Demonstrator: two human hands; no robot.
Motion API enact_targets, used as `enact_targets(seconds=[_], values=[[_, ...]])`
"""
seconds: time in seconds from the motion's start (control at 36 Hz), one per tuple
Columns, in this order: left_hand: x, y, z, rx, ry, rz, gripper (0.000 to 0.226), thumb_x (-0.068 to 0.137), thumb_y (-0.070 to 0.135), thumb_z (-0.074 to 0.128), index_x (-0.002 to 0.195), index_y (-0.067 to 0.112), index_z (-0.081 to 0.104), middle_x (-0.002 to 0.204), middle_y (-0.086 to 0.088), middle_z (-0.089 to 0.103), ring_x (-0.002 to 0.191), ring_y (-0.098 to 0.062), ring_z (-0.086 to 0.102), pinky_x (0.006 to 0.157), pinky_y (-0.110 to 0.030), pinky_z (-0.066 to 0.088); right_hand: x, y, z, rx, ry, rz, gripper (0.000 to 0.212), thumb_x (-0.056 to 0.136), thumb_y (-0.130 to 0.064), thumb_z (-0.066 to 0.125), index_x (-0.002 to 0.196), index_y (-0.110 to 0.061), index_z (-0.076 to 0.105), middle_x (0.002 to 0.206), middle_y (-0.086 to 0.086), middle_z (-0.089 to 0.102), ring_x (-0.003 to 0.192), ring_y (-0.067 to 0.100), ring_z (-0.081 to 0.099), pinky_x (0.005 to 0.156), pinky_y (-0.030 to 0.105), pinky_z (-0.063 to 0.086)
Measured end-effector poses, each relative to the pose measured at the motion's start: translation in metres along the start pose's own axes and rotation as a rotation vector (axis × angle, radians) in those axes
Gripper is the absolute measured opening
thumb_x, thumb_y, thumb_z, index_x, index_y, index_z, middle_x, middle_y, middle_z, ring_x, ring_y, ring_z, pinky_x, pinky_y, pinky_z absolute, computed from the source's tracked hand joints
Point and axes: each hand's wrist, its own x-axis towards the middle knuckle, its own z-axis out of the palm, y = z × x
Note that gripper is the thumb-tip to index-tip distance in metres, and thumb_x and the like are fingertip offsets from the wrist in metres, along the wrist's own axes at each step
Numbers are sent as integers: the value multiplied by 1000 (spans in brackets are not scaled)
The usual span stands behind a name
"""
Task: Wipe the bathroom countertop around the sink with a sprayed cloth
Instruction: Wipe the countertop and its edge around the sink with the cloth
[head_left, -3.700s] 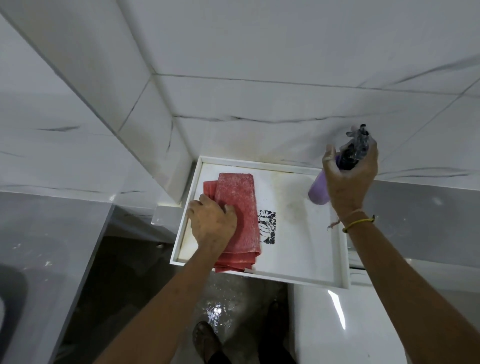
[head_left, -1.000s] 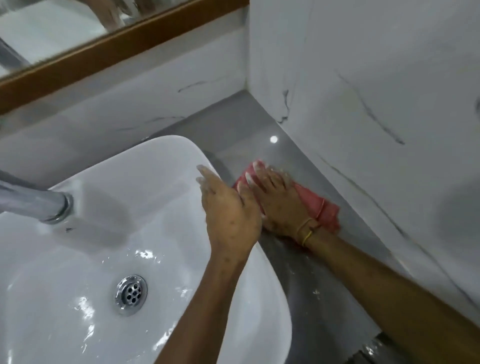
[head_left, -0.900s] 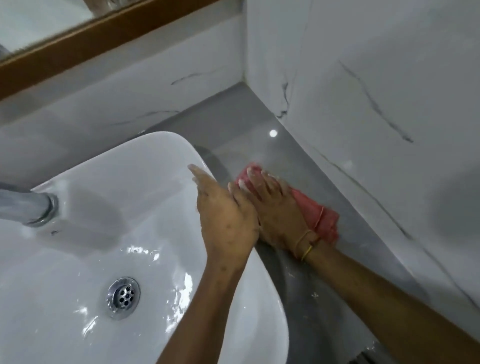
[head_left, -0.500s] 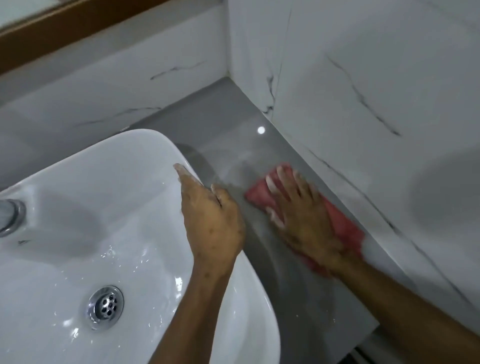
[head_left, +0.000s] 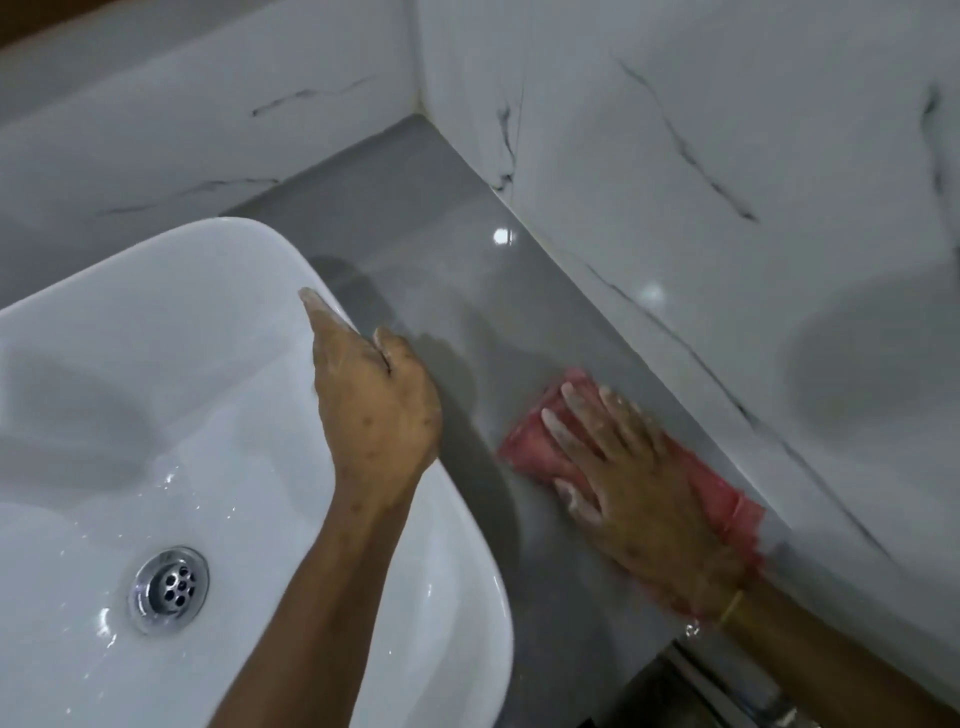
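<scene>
I am working along the grey table (head_left: 415, 244), the strip of it running between the white sink (head_left: 156, 364) and the marbled right-hand wall (head_left: 727, 156). The sink is taking up most of the table's left side, so only this narrow lane by the wall is open to me, and I judge that is why the cloth is going in flat instead of bunched. My left hand (head_left: 376, 410) is resting on the sink's right rim, fingers loosely curled over the edge and holding nothing; I am using it, I think, as a brace while I lean in. My right hand (head_left: 623, 478) is lying spread and flat, fingers splayed, pressing the red cloth (head_left: 535, 441) down onto the table near its front right edge, just beside the wall's foot. The palm is covering most of the cloth, so pressure is spreading across it. The back right corner is lying beyond the cloth. The drain (head_left: 171, 587) is sitting in the basin, wet.
</scene>
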Motion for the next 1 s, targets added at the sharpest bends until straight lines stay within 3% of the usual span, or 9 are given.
enact_targets(seconds=[0.14, 0.25, 0.36, 0.56, 0.67, 0.75, 0.81, 0.89, 1.0], values=[[0, 1, 1, -8, 33, 23, 64, 101, 24, 35, 153, 19, -2, 158, -10, 30, 138, -31, 42, 116, -45, 35, 43, -45, -6, 67, 51, 137, 65, 92, -42, 42, 150, -19, 24, 160, 11, 22, 144, 39, 24, 116, 50, 25], [-2, 2, -1, 28, 67, 38, 63, 100, 21, 33, 154, 13, 0, 153, -14, 39, 131, -32, 48, 110, -40, 38, -19, -80, 17, 181, 35, -36, 69, 93, -43, 44, 152, -25, 15, 161, 4, 14, 147, 33, 20, 118, 50, 24], [-9, 3, -3, 67, 80, 73, 68, 100, 20, 35, 153, 12, -7, 144, -17, 48, 118, -33, 57, 102, -40, 43, -83, -45, 23, 81, 15, -2, 68, 92, -48, 39, 152, -29, 13, 163, -1, 6, 147, 28, 19, 119, 46, 18], [-80, -14, 6, 86, -15, 195, 77, 97, 12, 40, 151, 13, -15, 164, -15, 7, 147, -30, 24, 109, -26, 25, -51, -39, 7, 55, 23, 325, 65, 94, -46, 29, 152, -21, 16, 160, 12, 20, 145, 40, 21, 117, 54, 23], [-87, -17, 1, 137, -88, 225, 78, 96, 13, 37, 149, 11, -20, 161, -25, 12, 135, -42, 40, 110, -51, 38, -83, -112, 19, 136, 25, 202, 69, 88, -43, 35, 150, -17, 22, 159, 12, 25, 143, 37, 24, 116, 51, 27], [-82, -17, -1, 169, -111, 234, 77, 97, 19, 36, 149, 13, -21, 160, -24, 18, 130, -44, 46, 103, -56, 44, -121, -129, 26, 204, 10, 59, 69, 84, -43, 44, 148, -22, 28, 157, 6, 29, 142, 30, 29, 114, 50, 31], [-87, -21, -1, 191, -130, 250, 75, 98, 21, 34, 149, 12, -20, 160, -24, 16, 135, -44, 40, 109, -55, 39, -139, -104, 28, 190, 35, 49, 68, 84, -43, 47, 147, -24, 30, 157, 5, 31, 141, 31, 33, 112, 53, 34], [-100, -32, -4, 202, -150, 285, 72, 100, 25, 32, 149, 6, -18, 162, -24, 0, 150, -36, 8, 121, -44, 14, -136, -68, 22, 130, 69, 179, 62, 91, -44, 35, 149, -23, 27, 158, 7, 29, 142, 38, 29, 113, 57, 29], [-129, -50, -20, 181, -168, 381, 68, 102, 36, 25, 150, 4, -11, 163, -16, -8, 152, -24, -8, 122, -31, -3, -120, -99, 21, 139, 63, 363, 64, 94, -47, 27, 150, -16, 23, 159, 15, 22, 144, 43, 23, 117, 55, 21]])
